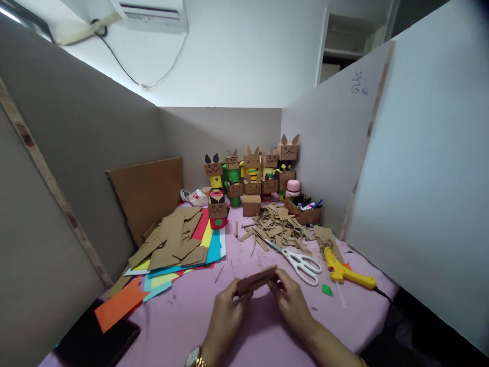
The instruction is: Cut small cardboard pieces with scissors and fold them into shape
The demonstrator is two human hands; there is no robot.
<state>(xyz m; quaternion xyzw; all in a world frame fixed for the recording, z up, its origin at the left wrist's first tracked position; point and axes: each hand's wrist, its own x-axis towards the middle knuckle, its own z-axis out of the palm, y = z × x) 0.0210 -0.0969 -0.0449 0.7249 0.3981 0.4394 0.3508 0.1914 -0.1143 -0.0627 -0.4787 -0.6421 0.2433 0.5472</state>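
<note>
Between my two hands, above the pink cloth, is a narrow folded piece of brown cardboard (256,281). My left hand (228,312) pinches its left end between thumb and fingers. At its right end my right hand (289,300) grips the edge the same way. The piece is tilted, its right end a bit higher. Beyond it lie white-handled scissors (300,262), blades pointing away to the left. A yellow glue gun (347,272) rests farther right, and a small green scrap (327,290) sits near its nozzle side.
Cardboard sheets (168,242) lie over coloured paper (217,247) on the left. Cardboard scraps (280,227) are heaped at centre right. Several cardboard animal figures (252,162) stand at the back. An orange paper (120,304) overlaps a black device (97,339). Grey partitions (317,137) enclose the table.
</note>
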